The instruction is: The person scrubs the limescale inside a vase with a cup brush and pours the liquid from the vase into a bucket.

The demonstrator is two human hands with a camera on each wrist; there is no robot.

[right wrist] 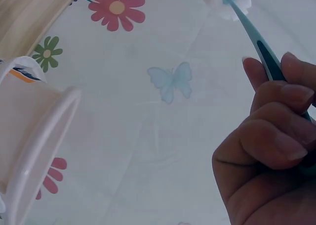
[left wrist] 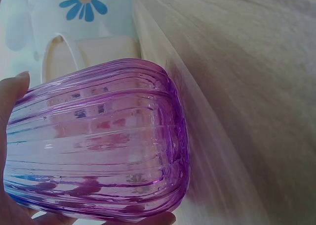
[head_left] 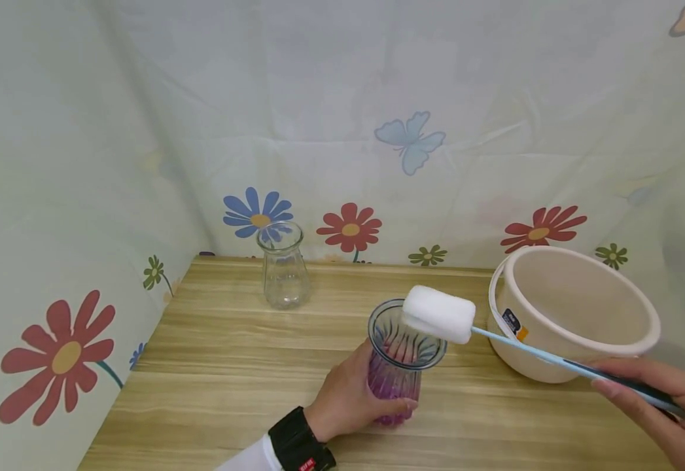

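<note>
My left hand (head_left: 345,396) grips a ribbed glass vase (head_left: 395,389), purple low down and bluish at the rim, with fingers and thumb round its body. In the left wrist view the vase's purple base (left wrist: 168,136) is close to the wooden tabletop; whether it touches cannot be told. A sponge bottle brush (head_left: 439,315) with a white head and a blue handle is held in my right hand (head_left: 666,399). Its head hovers at the right side of the vase's mouth, outside the glass. The right wrist view has the fingers (right wrist: 269,136) curled round the handle.
Behind and to the left stands a clear glass vase (head_left: 286,278). A pale bucket (head_left: 519,360) with a label sits at the right, under the brush handle. Flower-printed cloth (head_left: 330,98) hangs behind the wooden table (head_left: 212,373) and along its left side.
</note>
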